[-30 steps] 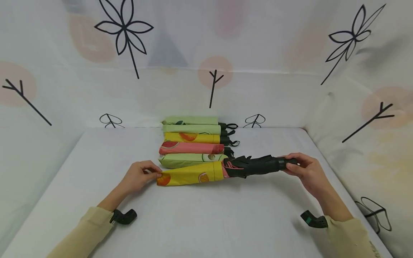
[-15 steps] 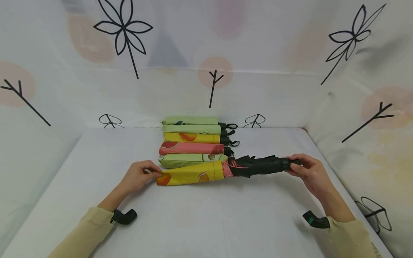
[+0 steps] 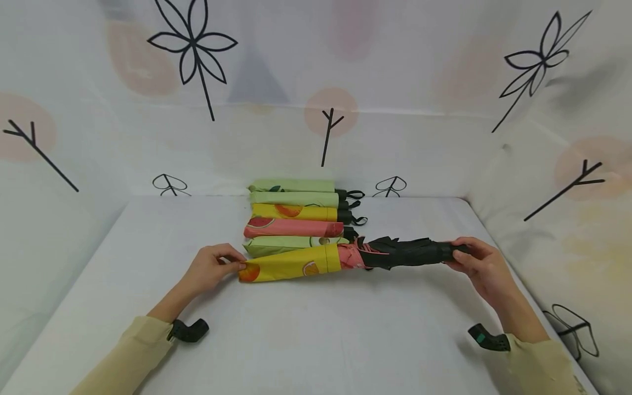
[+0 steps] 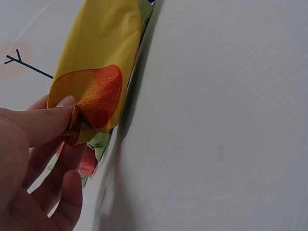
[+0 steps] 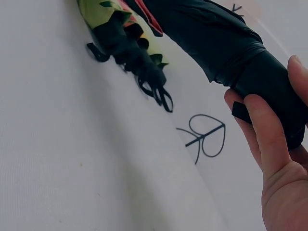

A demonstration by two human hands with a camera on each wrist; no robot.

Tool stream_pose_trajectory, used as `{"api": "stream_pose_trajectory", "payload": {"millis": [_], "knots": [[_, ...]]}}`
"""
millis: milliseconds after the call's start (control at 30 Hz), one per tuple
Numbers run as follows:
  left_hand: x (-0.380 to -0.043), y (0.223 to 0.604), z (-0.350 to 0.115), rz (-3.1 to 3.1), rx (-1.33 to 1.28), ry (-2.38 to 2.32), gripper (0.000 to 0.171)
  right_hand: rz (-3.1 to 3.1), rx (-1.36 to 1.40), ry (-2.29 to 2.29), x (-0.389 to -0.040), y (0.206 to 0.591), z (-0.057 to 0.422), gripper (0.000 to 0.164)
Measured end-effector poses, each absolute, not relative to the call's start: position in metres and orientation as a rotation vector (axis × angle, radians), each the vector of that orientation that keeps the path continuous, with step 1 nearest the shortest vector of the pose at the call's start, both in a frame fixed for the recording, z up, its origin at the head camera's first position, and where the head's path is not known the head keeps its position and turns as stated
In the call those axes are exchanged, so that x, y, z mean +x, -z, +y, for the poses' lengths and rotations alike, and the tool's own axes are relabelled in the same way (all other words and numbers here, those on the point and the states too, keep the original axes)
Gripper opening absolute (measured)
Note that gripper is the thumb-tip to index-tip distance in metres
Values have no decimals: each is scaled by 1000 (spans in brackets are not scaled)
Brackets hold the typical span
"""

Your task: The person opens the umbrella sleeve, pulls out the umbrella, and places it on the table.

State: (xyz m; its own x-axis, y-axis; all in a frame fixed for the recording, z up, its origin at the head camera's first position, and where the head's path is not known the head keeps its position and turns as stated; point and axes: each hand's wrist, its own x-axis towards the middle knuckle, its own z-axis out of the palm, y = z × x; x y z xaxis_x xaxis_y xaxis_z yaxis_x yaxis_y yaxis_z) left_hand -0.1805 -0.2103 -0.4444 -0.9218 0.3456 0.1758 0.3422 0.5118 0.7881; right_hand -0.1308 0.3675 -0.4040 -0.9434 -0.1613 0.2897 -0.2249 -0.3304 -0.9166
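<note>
A folded umbrella (image 3: 405, 253), black outside with pink folds showing, sticks out of a yellow umbrella sleeve (image 3: 291, 264) printed with orange slices. My left hand (image 3: 212, 267) pinches the sleeve's closed end between thumb and fingers, and the left wrist view shows the yellow cloth (image 4: 103, 38) bunched at the thumb. At the other end, my right hand (image 3: 481, 267) grips the black handle (image 5: 269, 82), its fingers curled round it in the right wrist view. Umbrella and sleeve are held slightly tilted, the handle end higher. The umbrella's far part is hidden inside the sleeve.
Several sleeved umbrellas lie side by side behind the held one: a green one (image 3: 281, 246), a pink one (image 3: 296, 227), a yellow one (image 3: 316, 213) and more green ones (image 3: 296, 198). They rest on a white table (image 3: 276, 340), with a patterned cloth wall (image 3: 395, 142) behind.
My right hand has moved right, drawing the umbrella further out of the yellow sleeve, so more pink cloth shows at its mouth. My left hand stays nearly in place on the sleeve's end.
</note>
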Motion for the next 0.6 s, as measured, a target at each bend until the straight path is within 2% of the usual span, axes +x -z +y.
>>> {"api": "stream_pose_trajectory", "payload": {"millis": [600], "knots": [[-179,444,-212,2725,592,-1448,9,-1686,439,-2546,-130,412,383,34]]}}
